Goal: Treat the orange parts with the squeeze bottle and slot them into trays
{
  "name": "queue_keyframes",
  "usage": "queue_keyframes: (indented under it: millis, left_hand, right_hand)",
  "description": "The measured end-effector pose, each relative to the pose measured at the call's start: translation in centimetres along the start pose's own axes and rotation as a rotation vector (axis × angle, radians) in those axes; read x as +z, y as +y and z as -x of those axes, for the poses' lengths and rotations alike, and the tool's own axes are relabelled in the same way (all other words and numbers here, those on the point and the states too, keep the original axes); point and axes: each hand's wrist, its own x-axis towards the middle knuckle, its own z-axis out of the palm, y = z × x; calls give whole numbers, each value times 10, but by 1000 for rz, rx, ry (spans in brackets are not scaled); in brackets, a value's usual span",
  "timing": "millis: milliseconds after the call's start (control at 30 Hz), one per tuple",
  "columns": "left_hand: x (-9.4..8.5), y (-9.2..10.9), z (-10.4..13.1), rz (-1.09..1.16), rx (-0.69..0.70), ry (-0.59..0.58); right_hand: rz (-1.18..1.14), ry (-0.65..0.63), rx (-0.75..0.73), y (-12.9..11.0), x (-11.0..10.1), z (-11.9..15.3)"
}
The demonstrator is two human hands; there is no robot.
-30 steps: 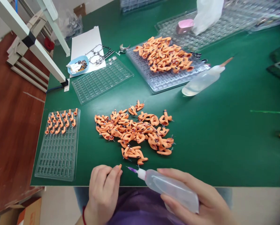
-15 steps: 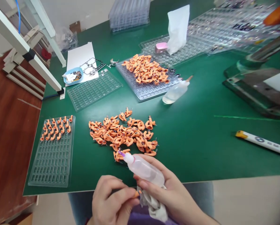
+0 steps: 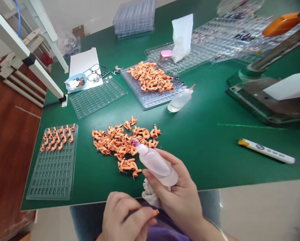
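Observation:
My right hand (image 3: 180,190) is closed around a translucent squeeze bottle (image 3: 158,165) with a purple tip, which points up and to the left. A crumpled white cloth (image 3: 151,194) hangs beneath the bottle at the same hand. Below and left, my left hand (image 3: 127,217) pinches a small orange curved piece (image 3: 155,212); most of it is hidden by the fingers. Beyond both hands lies a loose pile of similar orange pieces (image 3: 119,140) with dark spots and thin wires. On the left, a clear compartment tray (image 3: 50,177) has several orange pieces in its far rows.
A second heap of orange pieces (image 3: 152,77) lies on stacked trays (image 3: 147,102). Nearby are another bottle (image 3: 180,100), an empty-celled tray (image 3: 97,97) and a blue dish (image 3: 76,87). A white marker (image 3: 266,151) and a heavy metal stand (image 3: 270,100) occupy the right.
My right hand has raised the bottle and cloth up and away from my left hand. My left hand still pinches the orange piece, slightly lower. The view has shifted a little to the right.

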Motion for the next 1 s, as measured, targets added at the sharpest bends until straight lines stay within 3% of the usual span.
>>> queue_keyframes:
  millis: [133, 433, 1000]
  left_hand:
    - [-2, 2, -6, -8, 22, -13]
    - [0, 1, -6, -31, 56, -4]
    - [5, 3, -7, -59, 73, 55]
  right_hand:
    - [27, 20, -75, 1, 5, 6]
    - [5, -6, -95, 2, 7, 9]
    - [-64, -17, -14, 5, 8, 14]
